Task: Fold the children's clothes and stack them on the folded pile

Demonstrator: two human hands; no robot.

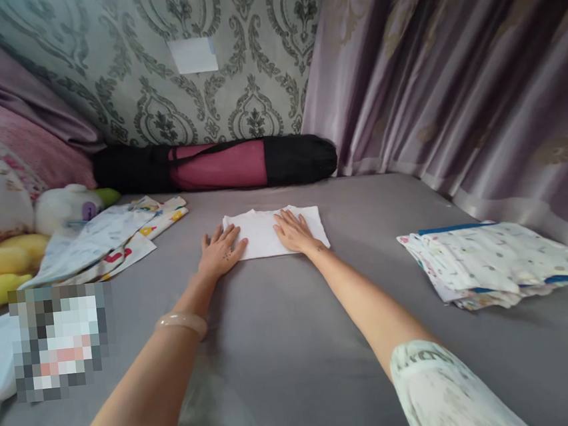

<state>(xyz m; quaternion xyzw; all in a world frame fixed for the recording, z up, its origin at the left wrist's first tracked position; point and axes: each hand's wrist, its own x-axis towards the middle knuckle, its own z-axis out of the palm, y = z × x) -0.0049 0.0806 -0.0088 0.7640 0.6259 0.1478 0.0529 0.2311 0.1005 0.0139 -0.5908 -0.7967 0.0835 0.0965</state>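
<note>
A white garment (257, 232), folded into a flat rectangle, lies on the grey bed sheet (281, 347) in front of me. My left hand (221, 249) rests flat over its left edge with the fingers spread. On the right half of the cloth lies my right hand (293, 231), palm down, fingers stretched out. Neither hand grips anything. The fabric under both palms is hidden.
To the right sits a stack of folded patterned clothes (494, 260). Loose printed clothes (105, 237) and plush toys (10, 266) lie on the left. A long black and pink bag (219, 165) lies along the wall. Curtains (424, 59) hang at the right.
</note>
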